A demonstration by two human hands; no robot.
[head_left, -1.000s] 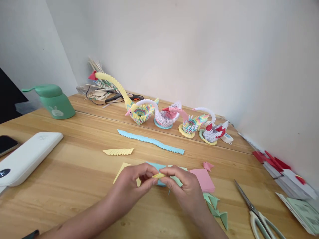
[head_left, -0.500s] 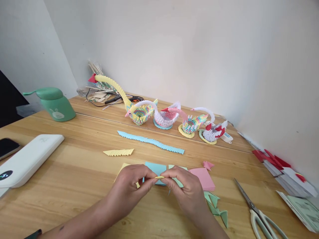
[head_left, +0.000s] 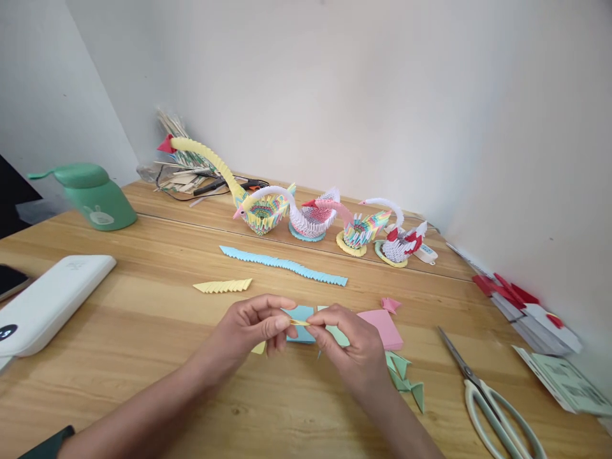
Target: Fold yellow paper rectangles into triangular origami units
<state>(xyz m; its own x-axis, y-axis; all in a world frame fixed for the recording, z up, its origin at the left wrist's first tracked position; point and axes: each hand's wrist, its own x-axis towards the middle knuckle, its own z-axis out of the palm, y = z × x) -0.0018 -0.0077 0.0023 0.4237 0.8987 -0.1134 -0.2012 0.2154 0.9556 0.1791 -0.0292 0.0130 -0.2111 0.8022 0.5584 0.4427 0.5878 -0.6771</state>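
The left hand [head_left: 248, 326] and the right hand [head_left: 352, 339] each pinch one end of a small, narrow folded yellow paper piece [head_left: 301, 323] between thumb and fingers. The piece is held roughly level above the wooden worktop [head_left: 268, 408], in front of a square blue paper stack [head_left: 304, 334]. A pale green paper stack [head_left: 340, 335] lies partly hidden behind the right hand; a square pink paper stack [head_left: 382, 329] lies just beyond it. Folded green paper triangles [head_left: 402, 381] lie near the right wrist. Beyond the left hand lies a short pleated yellow paper strip [head_left: 222, 287], with a longer pleated blue paper strip [head_left: 283, 262] farther back.
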